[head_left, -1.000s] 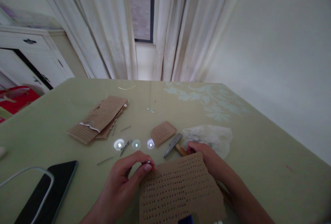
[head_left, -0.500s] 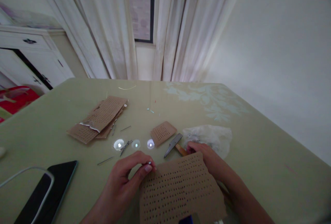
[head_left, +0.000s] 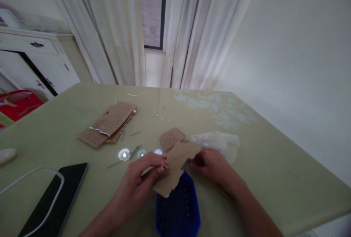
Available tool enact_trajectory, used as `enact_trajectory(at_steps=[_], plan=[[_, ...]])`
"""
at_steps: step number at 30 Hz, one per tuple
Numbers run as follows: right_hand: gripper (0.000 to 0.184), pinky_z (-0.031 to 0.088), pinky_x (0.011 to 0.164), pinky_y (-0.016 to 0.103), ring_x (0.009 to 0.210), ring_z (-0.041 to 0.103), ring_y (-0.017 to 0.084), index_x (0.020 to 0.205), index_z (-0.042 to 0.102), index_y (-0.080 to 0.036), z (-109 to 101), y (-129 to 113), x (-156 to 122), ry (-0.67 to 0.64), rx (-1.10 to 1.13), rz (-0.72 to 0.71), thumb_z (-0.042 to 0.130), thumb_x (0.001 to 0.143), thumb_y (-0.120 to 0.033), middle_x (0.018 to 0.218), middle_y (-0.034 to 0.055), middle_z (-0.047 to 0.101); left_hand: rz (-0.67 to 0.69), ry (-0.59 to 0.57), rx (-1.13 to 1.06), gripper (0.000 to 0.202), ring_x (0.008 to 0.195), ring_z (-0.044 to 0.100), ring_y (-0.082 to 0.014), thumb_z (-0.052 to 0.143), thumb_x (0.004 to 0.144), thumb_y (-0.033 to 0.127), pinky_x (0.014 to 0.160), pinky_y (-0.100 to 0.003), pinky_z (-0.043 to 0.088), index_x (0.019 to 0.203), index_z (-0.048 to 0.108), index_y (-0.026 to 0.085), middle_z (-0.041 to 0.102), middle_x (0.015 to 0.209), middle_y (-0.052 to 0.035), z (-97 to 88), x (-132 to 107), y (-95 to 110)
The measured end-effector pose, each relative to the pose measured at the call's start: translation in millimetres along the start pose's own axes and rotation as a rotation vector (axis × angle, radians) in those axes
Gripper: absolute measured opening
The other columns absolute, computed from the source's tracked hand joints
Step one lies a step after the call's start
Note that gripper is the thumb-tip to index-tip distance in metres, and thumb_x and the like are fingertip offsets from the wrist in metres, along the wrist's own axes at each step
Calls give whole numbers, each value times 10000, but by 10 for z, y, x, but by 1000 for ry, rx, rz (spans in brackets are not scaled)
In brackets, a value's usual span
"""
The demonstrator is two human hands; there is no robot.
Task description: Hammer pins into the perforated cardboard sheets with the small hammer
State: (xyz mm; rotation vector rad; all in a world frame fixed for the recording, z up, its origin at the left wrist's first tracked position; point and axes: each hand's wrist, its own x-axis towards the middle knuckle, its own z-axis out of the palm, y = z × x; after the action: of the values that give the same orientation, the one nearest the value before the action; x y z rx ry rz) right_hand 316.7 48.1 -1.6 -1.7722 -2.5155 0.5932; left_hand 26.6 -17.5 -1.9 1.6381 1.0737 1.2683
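A brown cardboard sheet (head_left: pixel 175 165) full of small holes is tilted up off the table between my hands. My left hand (head_left: pixel 142 176) pinches its near left edge, with a small shiny pin head at the fingertips. My right hand (head_left: pixel 212 164) grips the sheet's far right corner with curled fingers. Under the sheet lies a blue perforated tray (head_left: pixel 178 209). A smaller punched cardboard piece (head_left: pixel 172 138) rests just beyond the sheet.
A stack of punched cardboard (head_left: pixel 108 123) lies at the left. Small scissors (head_left: pixel 135 151) and loose pins sit mid-table. A crumpled clear plastic bag (head_left: pixel 218 142) is beside my right hand. A dark tablet (head_left: pixel 55 197) with a white cable lies at the near left edge.
The cardboard sheet has been lifted and tilted up away from me, uncovering the blue tray beneath. The hammer beside my right hand is no longer visible. The view has shifted slightly.
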Motion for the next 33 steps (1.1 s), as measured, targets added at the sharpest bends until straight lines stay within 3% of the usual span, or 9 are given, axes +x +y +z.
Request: enact_trajectory(at_steps=[5,10,12,16,21,26,29,31,33], plan=[[134,306,643,297,750,633,219,867,719,-191,-28,-80,-11,22,-84,-23,749,917,-311,853,79,755,-78,-59,-95,246,1092,782,-249,625,1063,398,978,-337,617,1029,817,248,836,1123,-90,62,-16,-32],[235,366,668,303,765,643,231,891,698,-197,-70,-113,-71,136,-43,-3,714,991,-409,852,74,733,-106,-69,-85,293,1038,785,-245,588,1074,434,916,-336,640,1053,808,241,840,1088,-92,79,1,-33],[228,438,721,313,822,657,241,1036,703,-193,-117,-133,-74,306,21,-18,738,974,-410,948,82,727,-94,-55,-111,294,1040,787,-242,582,1076,433,923,-339,638,1039,798,237,837,1065,-91,80,12,-49],[608,539,935,377,1096,659,264,1505,574,-233,-212,-211,41,471,58,-241,794,942,-302,1385,148,631,-81,-35,-129,298,1013,787,-238,587,1070,450,912,-339,628,1015,780,231,829,1020,-81,95,11,-89],[221,506,1009,429,1076,628,277,1121,833,-250,-382,-273,104,475,-129,-499,625,1063,-203,1165,109,768,-53,122,-23,327,971,759,-235,587,1069,492,897,-334,596,1008,770,227,816,997,-71,76,4,-110],[329,498,916,430,956,639,260,1244,827,-350,-415,-194,-567,683,-196,-484,551,1109,-232,1028,74,787,-63,279,-207,327,1034,740,-234,652,1038,536,944,-339,595,996,718,218,800,1057,-75,6,26,-89],[476,527,836,393,826,653,225,1431,701,-485,-155,-152,-1067,684,-173,-523,656,1060,-190,929,8,796,-91,184,-248,319,988,729,-218,661,1038,527,902,-311,590,985,730,220,787,1017,-63,7,12,-65],[573,548,801,382,763,648,211,1535,616,-459,70,-159,-1284,722,-156,-528,665,1051,-156,842,-4,775,-128,113,-287,312,970,724,-211,640,1054,518,894,-307,582,990,731,226,780,997,-53,28,-7,-50],[500,567,810,364,688,626,182,1474,683,-401,256,-204,-1382,867,-143,-532,674,1050,-137,715,-31,687,-154,77,-310,318,962,724,-208,626,1061,520,902,-308,570,983,728,229,779,982,-49,56,-20,-35]])
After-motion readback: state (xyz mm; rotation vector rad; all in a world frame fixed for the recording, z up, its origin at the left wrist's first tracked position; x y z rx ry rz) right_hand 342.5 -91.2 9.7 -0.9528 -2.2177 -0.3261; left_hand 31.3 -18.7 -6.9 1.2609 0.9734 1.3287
